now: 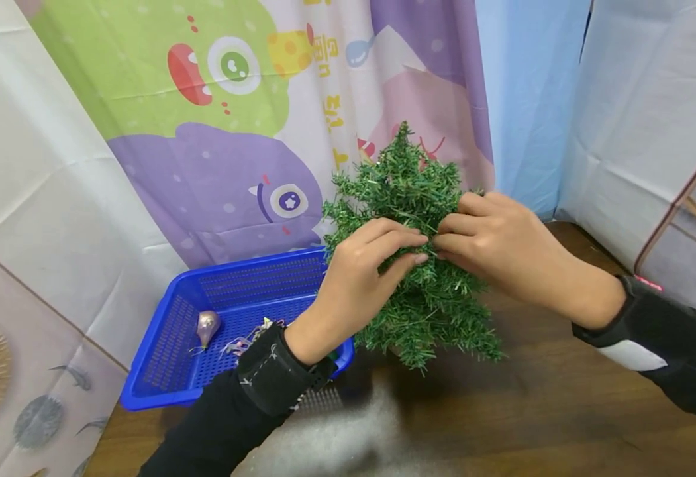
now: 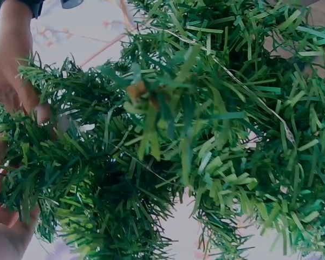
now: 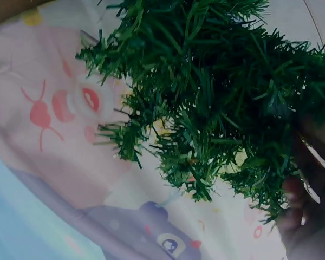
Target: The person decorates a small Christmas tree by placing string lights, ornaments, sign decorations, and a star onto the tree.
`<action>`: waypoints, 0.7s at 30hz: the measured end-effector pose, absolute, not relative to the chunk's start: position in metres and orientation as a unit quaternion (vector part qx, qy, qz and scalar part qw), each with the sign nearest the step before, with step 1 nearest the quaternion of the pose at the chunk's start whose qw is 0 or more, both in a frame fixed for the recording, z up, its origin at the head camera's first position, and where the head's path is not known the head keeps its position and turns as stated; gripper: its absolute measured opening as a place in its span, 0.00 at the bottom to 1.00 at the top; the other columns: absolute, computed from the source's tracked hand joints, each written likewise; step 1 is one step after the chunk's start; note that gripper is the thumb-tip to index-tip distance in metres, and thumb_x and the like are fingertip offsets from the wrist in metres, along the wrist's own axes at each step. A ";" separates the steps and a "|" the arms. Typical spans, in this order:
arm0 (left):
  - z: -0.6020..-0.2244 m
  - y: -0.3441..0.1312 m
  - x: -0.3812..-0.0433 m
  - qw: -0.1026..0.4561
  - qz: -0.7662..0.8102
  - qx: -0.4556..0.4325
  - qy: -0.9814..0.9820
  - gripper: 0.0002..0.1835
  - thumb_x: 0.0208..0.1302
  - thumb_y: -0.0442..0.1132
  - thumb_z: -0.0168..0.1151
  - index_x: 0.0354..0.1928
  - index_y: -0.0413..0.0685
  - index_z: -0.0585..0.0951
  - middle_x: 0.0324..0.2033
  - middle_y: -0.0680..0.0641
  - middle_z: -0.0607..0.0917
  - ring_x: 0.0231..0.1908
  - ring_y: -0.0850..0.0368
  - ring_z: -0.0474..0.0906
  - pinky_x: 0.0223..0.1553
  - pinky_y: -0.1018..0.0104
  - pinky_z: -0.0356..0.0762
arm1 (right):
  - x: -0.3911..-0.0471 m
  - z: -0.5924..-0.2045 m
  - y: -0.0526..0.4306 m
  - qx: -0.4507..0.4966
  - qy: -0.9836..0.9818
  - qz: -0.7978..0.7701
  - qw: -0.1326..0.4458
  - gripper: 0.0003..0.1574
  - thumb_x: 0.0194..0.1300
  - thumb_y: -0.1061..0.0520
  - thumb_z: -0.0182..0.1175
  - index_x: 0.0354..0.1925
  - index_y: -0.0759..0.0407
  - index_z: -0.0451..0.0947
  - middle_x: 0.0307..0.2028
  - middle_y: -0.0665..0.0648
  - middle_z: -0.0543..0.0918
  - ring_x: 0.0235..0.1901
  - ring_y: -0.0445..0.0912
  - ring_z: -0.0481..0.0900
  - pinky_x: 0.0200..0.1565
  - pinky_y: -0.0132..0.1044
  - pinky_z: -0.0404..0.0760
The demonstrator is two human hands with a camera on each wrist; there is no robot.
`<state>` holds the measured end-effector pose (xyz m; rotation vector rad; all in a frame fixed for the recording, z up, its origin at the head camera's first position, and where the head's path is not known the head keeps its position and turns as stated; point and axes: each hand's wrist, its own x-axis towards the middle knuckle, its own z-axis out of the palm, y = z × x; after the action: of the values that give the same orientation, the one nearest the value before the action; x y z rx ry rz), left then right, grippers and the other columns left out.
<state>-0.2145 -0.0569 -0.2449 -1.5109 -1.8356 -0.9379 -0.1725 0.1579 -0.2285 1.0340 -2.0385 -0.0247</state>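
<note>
A small artificial Christmas tree point(image 1: 404, 179) stands on the table in the head view, both hands at its near side. My left hand point(image 1: 368, 268) pinches at a branch, thumb below the fingers. Close beside it, the fingertips of my right hand point(image 1: 491, 232) curl in and pinch the same foliage; whatever small thing may lie between the fingertips is hidden. In the left wrist view a thin wire point(image 2: 249, 92) runs across the green branches point(image 2: 179, 124). Dark fingers point(image 3: 300, 211) touch the foliage point(image 3: 206, 92) at the right of the right wrist view.
Left of the tree is a blue plastic basket point(image 1: 151, 397). It holds a shiny pinkish bauble point(image 1: 207, 326) and a heap of small stringed ornaments point(image 1: 246, 341). A cartoon-printed curtain point(image 1: 204, 172) hangs behind. The brown wooden table point(image 1: 538, 397) reaches out in front and right.
</note>
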 end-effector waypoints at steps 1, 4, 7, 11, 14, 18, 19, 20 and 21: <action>-0.245 -0.058 -0.214 0.289 -0.347 -0.566 -0.689 0.10 0.61 0.33 0.66 0.44 0.39 0.83 0.42 0.45 0.82 0.43 0.56 0.76 0.43 0.74 0.70 | -0.173 -0.229 0.158 0.414 -0.814 -0.024 0.407 0.04 0.55 0.62 0.66 0.32 0.62 0.83 0.30 0.55 0.81 0.29 0.52 0.70 0.28 0.40 0.65; -0.246 -0.063 -0.213 0.300 -0.331 -0.566 -0.693 0.13 0.62 0.34 0.64 0.49 0.39 0.81 0.46 0.44 0.80 0.47 0.53 0.74 0.48 0.70 0.69 | -0.173 -0.230 0.160 0.424 -0.820 -0.034 0.382 0.17 0.70 0.54 0.53 0.32 0.63 0.82 0.35 0.58 0.79 0.33 0.54 0.71 0.32 0.43 0.68; -0.250 -0.071 -0.209 0.330 -0.322 -0.565 -0.685 0.14 0.65 0.34 0.61 0.52 0.37 0.79 0.49 0.42 0.79 0.50 0.50 0.73 0.54 0.65 0.68 | -0.170 -0.232 0.165 0.431 -0.820 0.017 0.375 0.28 0.77 0.49 0.40 0.37 0.62 0.83 0.42 0.60 0.78 0.39 0.57 0.71 0.38 0.49 0.69; -0.262 -0.088 -0.200 0.372 -0.337 -0.576 -0.645 0.10 0.65 0.30 0.53 0.46 0.36 0.79 0.45 0.40 0.80 0.46 0.48 0.75 0.51 0.62 0.71 | -0.160 -0.238 0.172 0.432 -0.776 0.128 0.441 0.23 0.75 0.52 0.42 0.40 0.60 0.83 0.43 0.62 0.79 0.42 0.60 0.71 0.43 0.49 0.64; -0.279 -0.103 -0.192 0.361 -0.332 -0.628 -0.604 0.13 0.56 0.23 0.48 0.39 0.38 0.79 0.37 0.44 0.81 0.38 0.52 0.77 0.43 0.66 0.75 | -0.150 -0.248 0.170 0.445 -0.695 0.202 0.527 0.18 0.69 0.60 0.47 0.32 0.65 0.82 0.34 0.63 0.81 0.33 0.59 0.73 0.42 0.43 0.65; -0.316 -0.122 -0.179 0.231 -0.278 -0.695 -0.622 0.18 0.42 0.22 0.49 0.34 0.47 0.80 0.30 0.53 0.80 0.30 0.63 0.75 0.36 0.75 0.73 | -0.137 -0.275 0.160 0.540 -0.605 0.215 0.545 0.16 0.59 0.68 0.44 0.22 0.67 0.77 0.22 0.60 0.78 0.22 0.51 0.72 0.29 0.35 0.71; -0.327 -0.126 -0.175 0.190 -0.257 -0.698 -0.641 0.18 0.44 0.23 0.50 0.35 0.48 0.80 0.30 0.55 0.80 0.31 0.65 0.75 0.37 0.77 0.72 | -0.133 -0.284 0.159 0.566 -0.607 0.193 0.524 0.17 0.59 0.69 0.44 0.21 0.65 0.76 0.21 0.58 0.77 0.21 0.48 0.72 0.27 0.34 0.70; -0.338 -0.129 -0.172 0.148 -0.238 -0.692 -0.666 0.17 0.47 0.23 0.51 0.36 0.50 0.80 0.31 0.56 0.79 0.32 0.67 0.74 0.37 0.79 0.71 | -0.129 -0.294 0.158 0.588 -0.616 0.174 0.495 0.17 0.59 0.68 0.42 0.20 0.63 0.74 0.20 0.56 0.75 0.21 0.46 0.70 0.25 0.34 0.69; -0.348 -0.131 -0.169 0.112 -0.215 -0.680 -0.692 0.16 0.50 0.25 0.53 0.39 0.49 0.80 0.34 0.56 0.80 0.35 0.67 0.75 0.40 0.79 0.71 | -0.125 -0.306 0.157 0.605 -0.630 0.162 0.459 0.17 0.60 0.68 0.42 0.20 0.61 0.73 0.20 0.54 0.74 0.21 0.44 0.69 0.25 0.32 0.68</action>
<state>-0.1692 -0.1312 -0.3482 -1.9974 -2.0310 -0.6305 -0.1254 0.1575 -0.3060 1.4898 -1.5503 0.3991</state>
